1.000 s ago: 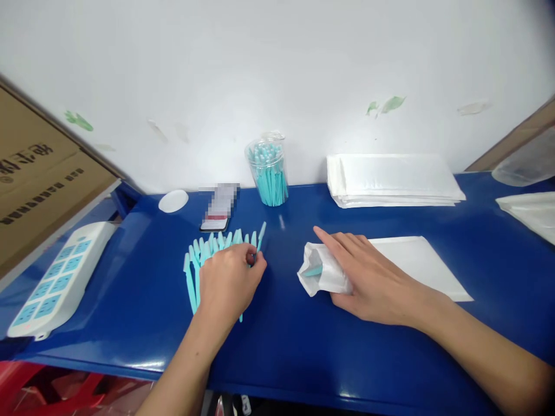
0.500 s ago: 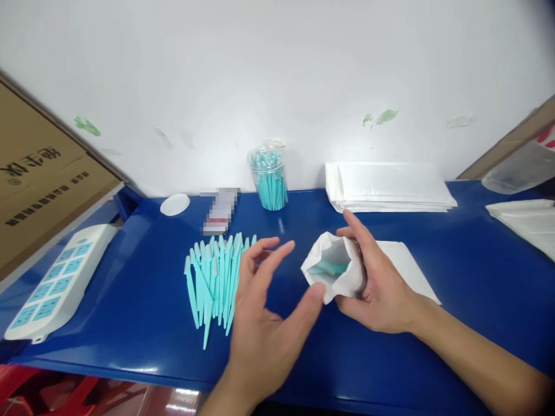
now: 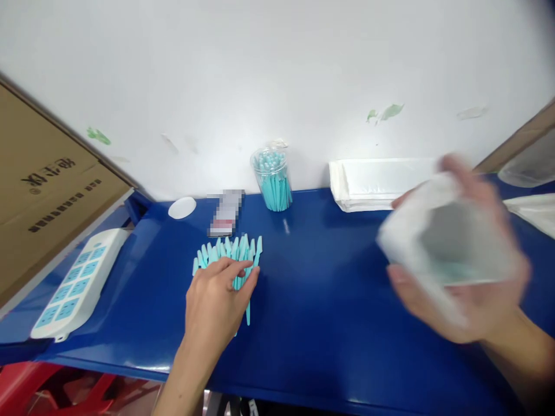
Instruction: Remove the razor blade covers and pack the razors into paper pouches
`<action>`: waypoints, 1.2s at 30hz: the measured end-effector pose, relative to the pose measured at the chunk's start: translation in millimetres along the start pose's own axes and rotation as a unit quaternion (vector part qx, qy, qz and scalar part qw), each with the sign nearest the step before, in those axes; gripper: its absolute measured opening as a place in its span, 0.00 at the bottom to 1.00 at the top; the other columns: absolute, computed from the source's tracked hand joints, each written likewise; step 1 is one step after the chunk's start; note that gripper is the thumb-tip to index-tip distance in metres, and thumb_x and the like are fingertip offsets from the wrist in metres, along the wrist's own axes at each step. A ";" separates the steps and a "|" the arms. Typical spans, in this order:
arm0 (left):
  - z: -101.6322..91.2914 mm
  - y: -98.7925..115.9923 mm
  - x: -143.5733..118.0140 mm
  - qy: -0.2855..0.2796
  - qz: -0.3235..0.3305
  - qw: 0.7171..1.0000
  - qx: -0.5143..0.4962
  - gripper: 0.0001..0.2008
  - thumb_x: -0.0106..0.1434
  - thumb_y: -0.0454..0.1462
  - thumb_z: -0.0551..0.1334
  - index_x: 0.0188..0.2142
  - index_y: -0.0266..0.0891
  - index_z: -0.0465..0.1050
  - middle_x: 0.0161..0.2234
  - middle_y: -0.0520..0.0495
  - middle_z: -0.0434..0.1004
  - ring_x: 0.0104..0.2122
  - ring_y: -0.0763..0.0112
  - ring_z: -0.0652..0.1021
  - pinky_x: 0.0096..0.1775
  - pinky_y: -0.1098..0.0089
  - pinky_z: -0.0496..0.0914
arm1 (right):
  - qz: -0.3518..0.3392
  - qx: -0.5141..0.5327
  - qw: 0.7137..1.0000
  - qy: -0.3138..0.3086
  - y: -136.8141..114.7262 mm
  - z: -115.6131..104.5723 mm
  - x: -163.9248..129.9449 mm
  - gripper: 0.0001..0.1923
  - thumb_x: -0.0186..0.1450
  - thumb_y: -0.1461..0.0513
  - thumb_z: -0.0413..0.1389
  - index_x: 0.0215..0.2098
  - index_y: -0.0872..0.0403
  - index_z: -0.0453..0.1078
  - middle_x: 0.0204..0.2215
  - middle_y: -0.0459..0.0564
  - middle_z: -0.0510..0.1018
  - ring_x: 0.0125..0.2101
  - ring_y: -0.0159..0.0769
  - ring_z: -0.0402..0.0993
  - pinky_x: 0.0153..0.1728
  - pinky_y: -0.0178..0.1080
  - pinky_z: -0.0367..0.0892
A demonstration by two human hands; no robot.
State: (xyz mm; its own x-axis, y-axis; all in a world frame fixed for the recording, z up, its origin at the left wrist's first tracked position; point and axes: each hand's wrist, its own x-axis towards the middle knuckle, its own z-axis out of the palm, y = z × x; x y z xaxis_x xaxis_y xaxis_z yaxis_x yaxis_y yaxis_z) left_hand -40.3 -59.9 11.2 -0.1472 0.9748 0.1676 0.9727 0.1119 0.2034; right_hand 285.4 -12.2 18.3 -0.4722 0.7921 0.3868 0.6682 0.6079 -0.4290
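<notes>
My left hand [image 3: 219, 303] is over a loose pile of teal eyebrow razors [image 3: 219, 248] with pale caps. Its thumb and index finger close around one eyebrow razor [image 3: 259, 248] at the pile's right side; the hand covers much of the pile. At the right, my right hand [image 3: 494, 231] grips a white paper bag [image 3: 407, 237], raised above the table. The bag's mouth gapes toward me, and a blur of teal shows inside. Both the bag and this hand are smeared by motion.
A clear tub [image 3: 273, 179] of teal razors stands by the wall. Flat white bags [image 3: 381, 185] are stacked to its right. Leftward are a white disc [image 3: 182, 208], a pixelated card [image 3: 226, 214], a power strip [image 3: 78, 283] and a cardboard box [image 3: 56, 190] on or beside the blue table [image 3: 321, 341].
My left hand has left the bag's rim and moved left and down onto the razors, closing its fingers. My right hand has carried the bag to the right, nearer the camera.
</notes>
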 end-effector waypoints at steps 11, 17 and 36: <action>-1.5 11.1 7.4 -0.086 -0.084 0.991 0.059 0.12 0.68 0.45 0.62 0.33 0.49 0.85 0.33 0.49 0.88 0.33 0.50 0.84 0.29 0.65 0.60 | -0.069 0.126 0.978 -0.150 -0.7 49.6 -1.3 0.58 0.60 0.65 0.60 0.79 0.44 0.31 0.60 0.58 0.68 0.61 0.56 0.67 0.55 0.58 0.74; -11.0 7.6 3.2 -0.033 -0.095 0.994 -0.046 0.11 0.67 0.45 0.63 0.32 0.48 0.83 0.26 0.52 0.84 0.28 0.60 0.82 0.29 0.66 0.67 | -0.086 0.196 0.975 -0.053 6.1 48.7 -5.4 0.62 0.54 0.66 0.60 0.79 0.42 0.34 0.55 0.55 0.70 0.52 0.53 0.73 0.49 0.55 0.76; 25.0 55.4 -53.2 0.123 0.045 0.953 -0.273 0.14 0.68 0.43 0.69 0.53 0.48 0.80 0.49 0.44 0.83 0.48 0.59 0.84 0.48 0.61 0.77 | -0.048 0.148 0.986 -0.056 -0.7 51.3 -3.4 0.61 0.58 0.67 0.60 0.80 0.44 0.30 0.56 0.57 0.69 0.53 0.53 0.71 0.52 0.57 0.74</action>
State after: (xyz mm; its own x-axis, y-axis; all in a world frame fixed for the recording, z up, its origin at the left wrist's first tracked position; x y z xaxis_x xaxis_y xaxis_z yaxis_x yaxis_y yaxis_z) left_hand 25.9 -100.8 -10.6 -0.1700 0.8938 0.4149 0.7546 -0.1527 0.6382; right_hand 257.0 -12.5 -24.6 -0.5972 0.7207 0.3521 0.4274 0.6574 -0.6206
